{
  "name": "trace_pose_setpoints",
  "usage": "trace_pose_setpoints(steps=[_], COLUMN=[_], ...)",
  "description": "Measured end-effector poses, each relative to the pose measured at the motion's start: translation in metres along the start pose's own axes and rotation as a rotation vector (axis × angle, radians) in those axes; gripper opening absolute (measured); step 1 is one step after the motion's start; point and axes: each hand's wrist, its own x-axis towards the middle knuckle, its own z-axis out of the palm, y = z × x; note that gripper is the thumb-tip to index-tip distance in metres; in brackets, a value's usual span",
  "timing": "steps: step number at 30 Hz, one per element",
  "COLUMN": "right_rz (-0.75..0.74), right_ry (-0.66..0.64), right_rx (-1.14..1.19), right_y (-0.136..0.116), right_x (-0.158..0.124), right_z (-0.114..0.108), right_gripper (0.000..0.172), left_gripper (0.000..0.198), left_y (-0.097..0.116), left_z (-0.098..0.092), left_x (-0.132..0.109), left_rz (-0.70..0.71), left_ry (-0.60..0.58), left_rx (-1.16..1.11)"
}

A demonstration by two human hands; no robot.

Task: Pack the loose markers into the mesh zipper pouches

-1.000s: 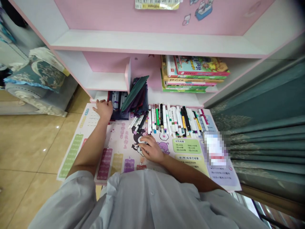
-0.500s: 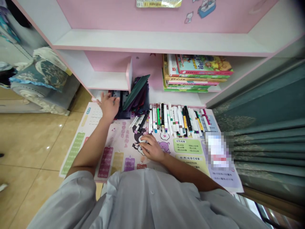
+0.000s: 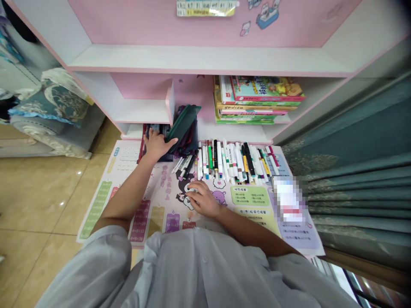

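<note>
The left hand (image 3: 157, 145), open, leans on the marker case (image 3: 189, 139); its raised flap (image 3: 182, 123) may fall shut. The right hand (image 3: 203, 200) lies flat; whether it grips anything I cannot tell.

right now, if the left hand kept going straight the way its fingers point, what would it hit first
Probably the pens in the open dark case, right at the fingertips of the left hand; depth is hard to judge.

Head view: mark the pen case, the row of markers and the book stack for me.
pen case (image 3: 183, 123), head view, on its green flap.
row of markers (image 3: 237, 160), head view, mid-row, on a white barrel.
book stack (image 3: 257, 102), head view, on the stacked edges.
</note>
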Motion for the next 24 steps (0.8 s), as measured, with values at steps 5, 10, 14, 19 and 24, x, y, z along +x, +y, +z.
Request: trace_pose_setpoints(steps=[5, 10, 14, 19, 24], right_rz=[-0.025, -0.005, -0.039, -0.101, -0.199], right_ry=[0.034, 0.020, 0.081, 0.149, 0.251], right_rx=[-0.001, -0.015, -0.019, -0.035, -0.068], right_y=[-0.001, -0.001, -0.002, -0.007, -0.019], right_x=[0.001, 0.001, 0.002, 0.006, 0.009], right_z=[-0.001, -0.001, -0.001, -0.007, -0.024], right_gripper=[0.022, 0.021, 0.021, 0.023, 0.031], left_gripper=[0.037, 0.021, 0.017, 0.022, 0.031], left_y=[0.001, 0.006, 0.010, 0.012, 0.008], left_z=[0.002, -0.005, -0.018, -0.035, -0.042], left_x=[-0.002, -0.006, -0.022, -0.062, -0.112], left_rz=[-0.069, -0.086, -0.043, 0.155, 0.377], left_ry=[0.084, 0.119, 0.201, 0.384, 0.459], left_rx=[-0.110, -0.227, -0.329, -0.370, -0.319])
